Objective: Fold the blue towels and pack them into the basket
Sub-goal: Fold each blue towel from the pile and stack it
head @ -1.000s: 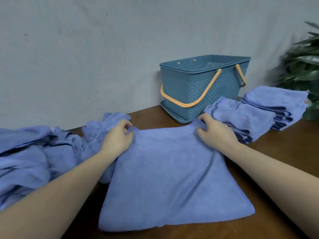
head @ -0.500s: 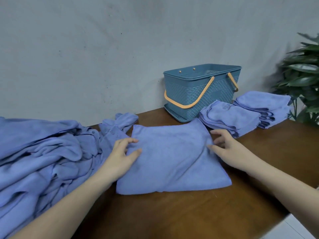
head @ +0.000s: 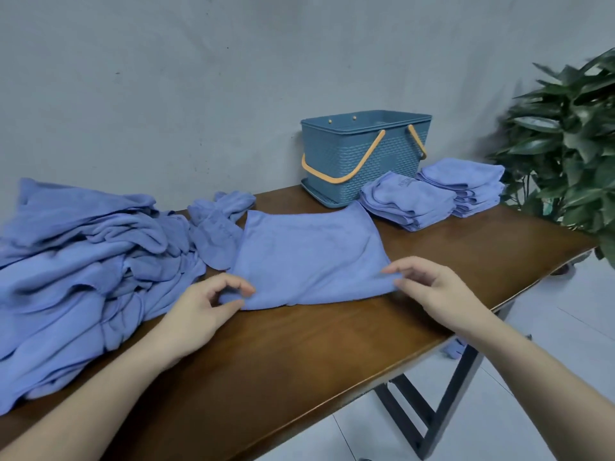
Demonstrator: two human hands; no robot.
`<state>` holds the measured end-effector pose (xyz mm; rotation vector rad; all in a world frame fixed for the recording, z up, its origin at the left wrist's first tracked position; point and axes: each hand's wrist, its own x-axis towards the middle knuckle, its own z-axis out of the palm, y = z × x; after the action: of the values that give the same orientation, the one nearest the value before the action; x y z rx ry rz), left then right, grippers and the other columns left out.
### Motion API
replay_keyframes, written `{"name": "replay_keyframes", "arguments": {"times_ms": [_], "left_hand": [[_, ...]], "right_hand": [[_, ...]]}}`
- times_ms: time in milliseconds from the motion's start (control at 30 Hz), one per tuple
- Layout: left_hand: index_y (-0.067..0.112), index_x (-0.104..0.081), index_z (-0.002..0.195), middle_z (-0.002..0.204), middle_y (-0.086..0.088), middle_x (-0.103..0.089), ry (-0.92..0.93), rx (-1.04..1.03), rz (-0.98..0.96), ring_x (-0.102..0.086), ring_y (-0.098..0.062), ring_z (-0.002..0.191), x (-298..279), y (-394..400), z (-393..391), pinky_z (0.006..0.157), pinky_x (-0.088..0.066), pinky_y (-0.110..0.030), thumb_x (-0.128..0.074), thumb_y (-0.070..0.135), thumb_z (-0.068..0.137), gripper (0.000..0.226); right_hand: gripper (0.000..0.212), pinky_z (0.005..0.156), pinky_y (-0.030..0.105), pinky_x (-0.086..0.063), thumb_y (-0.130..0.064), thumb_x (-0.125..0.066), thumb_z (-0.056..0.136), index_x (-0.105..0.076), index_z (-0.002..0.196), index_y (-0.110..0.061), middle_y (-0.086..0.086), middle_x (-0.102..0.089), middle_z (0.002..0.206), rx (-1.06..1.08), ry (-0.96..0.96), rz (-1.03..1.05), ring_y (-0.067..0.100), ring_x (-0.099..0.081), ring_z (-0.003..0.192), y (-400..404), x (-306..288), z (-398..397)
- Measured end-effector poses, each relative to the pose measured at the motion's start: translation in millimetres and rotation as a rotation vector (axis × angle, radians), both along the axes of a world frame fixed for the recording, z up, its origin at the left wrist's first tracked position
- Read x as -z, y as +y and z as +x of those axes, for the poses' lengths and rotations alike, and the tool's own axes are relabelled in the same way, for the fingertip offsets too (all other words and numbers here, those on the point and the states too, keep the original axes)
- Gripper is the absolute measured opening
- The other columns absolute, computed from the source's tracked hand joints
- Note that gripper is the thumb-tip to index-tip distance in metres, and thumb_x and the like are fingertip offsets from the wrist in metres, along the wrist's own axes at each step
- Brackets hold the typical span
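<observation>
A half-folded blue towel lies flat in the middle of the wooden table. My left hand pinches its near left corner between thumb and forefinger. My right hand pinches the near right corner. The blue basket with orange handles stands at the back against the wall, just beyond the towel's far right corner. Two stacks of folded blue towels sit to the right of the basket.
A big heap of unfolded blue towels covers the left end of the table, one crumpled towel reaching toward the flat one. A green plant stands past the table's right edge. Bare wood lies in front of my hands.
Both hands left the towel's far corners, slid down along its sides and now pinch the near corners. The view has pulled back, showing more of the table.
</observation>
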<state>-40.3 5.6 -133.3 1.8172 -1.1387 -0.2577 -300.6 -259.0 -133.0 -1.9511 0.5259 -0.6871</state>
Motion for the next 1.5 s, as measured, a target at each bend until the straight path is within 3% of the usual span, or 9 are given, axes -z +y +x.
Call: {"name": "replay_keyframes", "arguments": {"times_ms": [233, 400, 600, 767, 900, 1067, 1233, 1367, 1500], "left_hand": [[0.021, -0.072, 0.093, 0.096, 0.016, -0.073, 0.145, -0.047, -0.108, -0.067, -0.002, 0.077, -5, 3, 2, 0.072, -0.054, -0.021, -0.057, -0.008, 0.095, 0.033], [0.034, -0.069, 0.111, 0.106, 0.024, -0.059, -0.312, 0.114, 0.129, -0.062, -0.009, 0.088, -3, 15, 8, 0.081, -0.045, -0.011, -0.075, 0.005, 0.085, 0.04], [0.021, -0.076, 0.106, 0.102, 0.016, -0.054, -0.539, -0.026, 0.163, -0.054, -0.007, 0.086, -2, 10, 15, 0.079, -0.037, -0.008, -0.073, 0.012, 0.089, 0.019], [0.033, -0.069, 0.085, 0.128, 0.022, -0.061, -0.406, 0.018, 0.058, -0.05, -0.004, 0.123, -7, 17, 12, 0.103, -0.032, -0.015, -0.071, 0.015, 0.091, 0.019], [0.032, -0.068, 0.085, 0.116, 0.025, -0.07, -0.108, 0.113, 0.003, -0.053, 0.008, 0.124, -15, 23, 2, 0.102, -0.039, -0.014, -0.065, 0.01, 0.094, 0.024], [0.025, -0.076, 0.086, 0.102, 0.017, -0.075, -0.046, 0.069, -0.119, -0.066, 0.004, 0.105, -22, 23, -14, 0.091, -0.052, -0.02, -0.069, 0.007, 0.091, 0.02], [0.049, -0.071, 0.094, 0.081, -0.016, -0.068, -0.031, 0.111, -0.279, -0.057, -0.019, 0.068, -33, 15, -34, 0.063, -0.044, -0.018, -0.07, 0.017, 0.088, 0.032], [0.053, -0.074, 0.077, 0.086, 0.025, -0.073, -0.097, 0.068, -0.281, -0.066, 0.004, 0.086, -35, 15, -39, 0.08, -0.046, -0.008, -0.063, -0.005, 0.092, 0.061], [0.045, -0.075, 0.064, 0.079, 0.026, -0.073, -0.052, 0.035, -0.225, -0.065, 0.014, 0.092, -35, 28, -41, 0.084, -0.044, -0.004, -0.056, -0.014, 0.092, 0.068]], "right_hand": [[0.039, 0.073, 0.028, -0.034, 0.007, -0.046, 0.096, -0.076, 0.097, -0.019, 0.003, -0.048, 0.067, 0.13, -0.146, 0.056, 0.01, -0.045, 0.067, -5, 1, -13], [0.044, 0.076, 0.012, -0.038, 0.008, -0.049, 0.094, -0.075, 0.11, -0.023, -0.015, -0.055, 0.083, 0.044, 0.028, -0.238, 0.005, -0.055, 0.08, 13, 9, -21], [0.035, 0.084, 0.029, -0.046, -0.019, -0.078, 0.085, -0.073, 0.117, -0.034, -0.01, -0.051, 0.089, 0.077, 0.137, -0.509, 0.011, -0.054, 0.091, 12, 24, -23], [0.021, 0.092, 0.03, -0.04, -0.013, -0.08, 0.082, -0.077, 0.096, -0.029, -0.013, -0.051, 0.107, 0.194, 0.028, -0.576, 0.015, -0.049, 0.107, 18, 30, -24], [0.012, 0.113, 0.031, -0.028, -0.018, -0.074, 0.083, -0.071, 0.094, -0.024, -0.01, -0.058, 0.138, 0.158, -0.084, -0.558, 0.011, -0.041, 0.138, 24, 33, -31], [0.042, 0.125, 0.046, -0.017, 0.0, -0.067, 0.092, -0.063, 0.098, -0.042, -0.016, -0.072, 0.113, 0.117, -0.225, -0.4, 0.007, -0.059, 0.125, 35, 46, -47], [0.034, 0.12, 0.033, -0.03, -0.021, -0.063, 0.095, -0.056, 0.101, -0.053, -0.024, -0.061, 0.094, 0.186, -0.371, -0.438, 0.002, -0.063, 0.095, 38, 45, -61], [0.021, 0.08, 0.015, -0.044, -0.024, -0.056, 0.093, -0.058, 0.093, -0.045, -0.028, -0.06, 0.09, 0.132, -0.349, -0.518, -0.003, -0.059, 0.085, 39, 31, -68], [0.017, 0.076, 0.025, -0.046, -0.013, -0.05, 0.087, -0.066, 0.087, -0.02, -0.016, -0.066, 0.091, 0.05, -0.301, -0.598, 0.01, -0.062, 0.084, 31, 32, -74]]}}
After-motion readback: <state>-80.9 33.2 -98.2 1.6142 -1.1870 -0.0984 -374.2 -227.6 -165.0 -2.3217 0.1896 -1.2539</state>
